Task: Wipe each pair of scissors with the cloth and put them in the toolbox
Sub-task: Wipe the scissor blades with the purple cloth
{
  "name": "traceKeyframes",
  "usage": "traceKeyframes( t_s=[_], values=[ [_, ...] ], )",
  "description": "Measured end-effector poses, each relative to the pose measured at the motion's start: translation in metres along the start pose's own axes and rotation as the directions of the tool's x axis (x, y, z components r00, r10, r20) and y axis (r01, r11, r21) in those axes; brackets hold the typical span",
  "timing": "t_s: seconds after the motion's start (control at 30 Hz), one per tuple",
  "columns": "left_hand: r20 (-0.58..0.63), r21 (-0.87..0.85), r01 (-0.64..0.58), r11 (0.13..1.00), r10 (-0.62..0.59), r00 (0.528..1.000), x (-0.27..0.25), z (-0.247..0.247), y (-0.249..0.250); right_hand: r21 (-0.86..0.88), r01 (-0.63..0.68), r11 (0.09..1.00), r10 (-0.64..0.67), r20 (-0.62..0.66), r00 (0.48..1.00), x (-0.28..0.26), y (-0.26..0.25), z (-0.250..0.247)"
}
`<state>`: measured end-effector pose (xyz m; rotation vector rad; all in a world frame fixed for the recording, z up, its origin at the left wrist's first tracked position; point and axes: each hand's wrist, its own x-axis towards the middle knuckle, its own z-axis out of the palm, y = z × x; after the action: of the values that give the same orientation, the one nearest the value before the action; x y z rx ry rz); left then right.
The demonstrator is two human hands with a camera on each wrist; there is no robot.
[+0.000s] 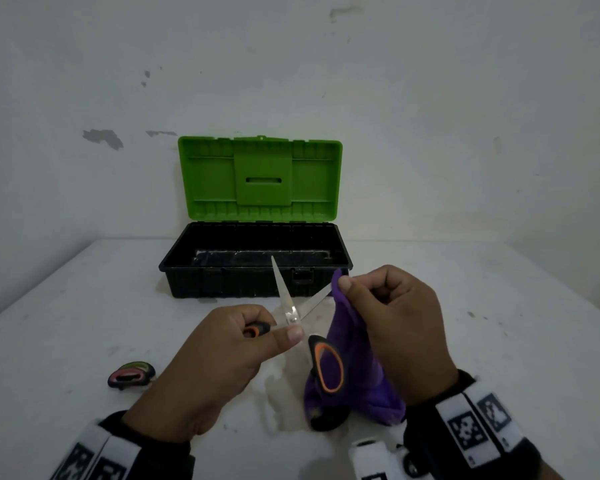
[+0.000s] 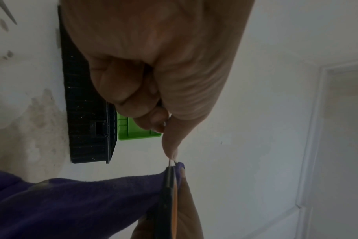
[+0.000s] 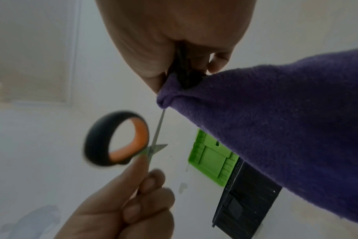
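Observation:
My left hand point(image 1: 274, 332) grips one black-and-orange handle of a pair of scissors point(image 1: 291, 311) above the table, thumb near the pivot. The blades are spread: one points up toward the toolbox, the other runs right into a purple cloth point(image 1: 361, 368). My right hand point(image 1: 343, 284) pinches the cloth around that blade's tip, and the rest hangs down. The free handle loop point(image 3: 117, 140) hangs in front of the cloth point(image 3: 276, 129). The toolbox point(image 1: 257, 282) stands open behind, black base and upright green lid point(image 1: 260, 171).
A second pair of scissors with pink and green handles point(image 1: 130, 375) lies on the white table point(image 1: 499, 341) at the left. A dark object point(image 1: 326, 420) lies partly under the hanging cloth. The wall stands right behind the toolbox.

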<state>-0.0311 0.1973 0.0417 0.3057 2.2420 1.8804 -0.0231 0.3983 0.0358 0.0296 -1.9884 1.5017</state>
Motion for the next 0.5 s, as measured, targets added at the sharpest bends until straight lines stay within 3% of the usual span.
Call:
traceKeyframes(
  t_s=[0.1,0.27,0.4,0.5],
  values=[
    [-0.012,0.006,-0.017,1.000,0.017,1.000,0.000,0.000,0.000,-0.012,0.001,1.000,-0.001,0.061,0.998,-0.009,-0.006,0.005],
    [-0.025,0.039,-0.065,0.997,0.066,0.997,-0.001,0.001,-0.001,-0.011,0.011,1.000,-0.011,-0.036,0.999,0.003,0.002,-0.002],
    [-0.021,0.042,-0.064,0.997,0.065,0.998,-0.002,0.001,0.000,-0.027,0.016,1.000,-0.014,0.057,0.998,-0.007,-0.005,0.003],
    [-0.044,0.073,-0.085,0.994,0.088,0.995,-0.003,0.000,0.000,0.033,-0.016,0.999,0.015,0.028,0.999,0.001,0.000,-0.002]
  ],
)
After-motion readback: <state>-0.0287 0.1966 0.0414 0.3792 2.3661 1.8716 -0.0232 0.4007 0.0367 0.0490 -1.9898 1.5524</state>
